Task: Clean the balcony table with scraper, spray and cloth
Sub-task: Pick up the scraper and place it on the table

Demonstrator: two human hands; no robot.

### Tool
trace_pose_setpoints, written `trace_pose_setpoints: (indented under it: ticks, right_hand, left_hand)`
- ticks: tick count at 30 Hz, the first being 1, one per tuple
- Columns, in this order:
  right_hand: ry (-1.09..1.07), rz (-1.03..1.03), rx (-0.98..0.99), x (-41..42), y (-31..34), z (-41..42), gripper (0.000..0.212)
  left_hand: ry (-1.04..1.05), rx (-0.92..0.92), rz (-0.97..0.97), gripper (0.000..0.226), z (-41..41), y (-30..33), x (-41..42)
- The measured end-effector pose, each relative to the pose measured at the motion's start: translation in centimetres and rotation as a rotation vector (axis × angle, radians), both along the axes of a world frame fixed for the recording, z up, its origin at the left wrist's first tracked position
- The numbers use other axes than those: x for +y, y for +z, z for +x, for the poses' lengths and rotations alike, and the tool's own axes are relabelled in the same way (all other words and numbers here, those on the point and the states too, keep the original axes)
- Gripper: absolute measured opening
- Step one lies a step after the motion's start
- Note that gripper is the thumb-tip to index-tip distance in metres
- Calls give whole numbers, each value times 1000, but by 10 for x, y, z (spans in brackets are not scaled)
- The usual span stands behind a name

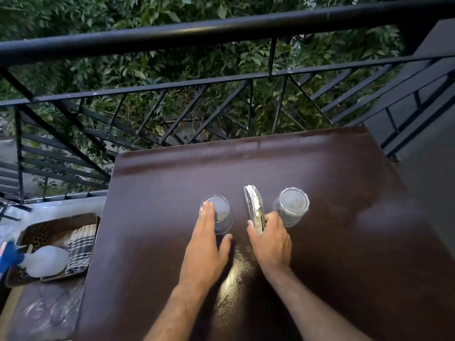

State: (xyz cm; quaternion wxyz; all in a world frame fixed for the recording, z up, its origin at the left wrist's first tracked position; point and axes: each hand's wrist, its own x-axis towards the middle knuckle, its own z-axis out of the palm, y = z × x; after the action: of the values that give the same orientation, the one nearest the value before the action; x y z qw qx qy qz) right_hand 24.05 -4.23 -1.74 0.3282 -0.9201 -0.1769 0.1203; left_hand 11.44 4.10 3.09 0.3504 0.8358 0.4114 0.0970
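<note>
A dark brown table fills the lower middle of the head view. Two clear glasses stand upside down on it. My left hand lies against the left glass, fingers straight along its side and thumb spread out. My right hand grips the near end of a narrow metal holder with white paper in it, between the two glasses. The right glass stands just right of that hand. A striped cloth and a spray bottle with a blue head lie in a brown tray left of the table.
A black metal railing runs behind the table, with green foliage beyond it. A lower wooden surface carries the tray at the left. A grey wall stands to the right. A bright reflection shines on the table between my forearms.
</note>
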Motion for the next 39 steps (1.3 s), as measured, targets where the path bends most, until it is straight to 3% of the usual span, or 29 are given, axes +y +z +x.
trace_pose_setpoints:
  ticks: [7,12,14,17,20,24,39]
  right_hand:
    - [33,41,-9,-5,-5,2,44]
    - [-85,407,-491,-30,10,15,43]
    - [-110,368,-568,-39,16,38,55]
    - [42,203,-220,-44,19,73,91]
    - [244,106,-16,-41,14,93,91]
    - [284,148,-18,-36,6,96,68]
    - [259,116,38,-32,12,95,67]
  left_hand:
    - [123,-43,-37,100,10,-9,6]
    - [267,-86,-171,115,16,-14,15]
    - [269,-84,-211,118,16,-16,20]
    - [261,-89,-259,116,15,-16,27]
    - [253,-63,-267,107,18,-15,35]
    - [264,-23,-274,92,22,-10,44]
    - [204,-8,-200,88,19,-12,43]
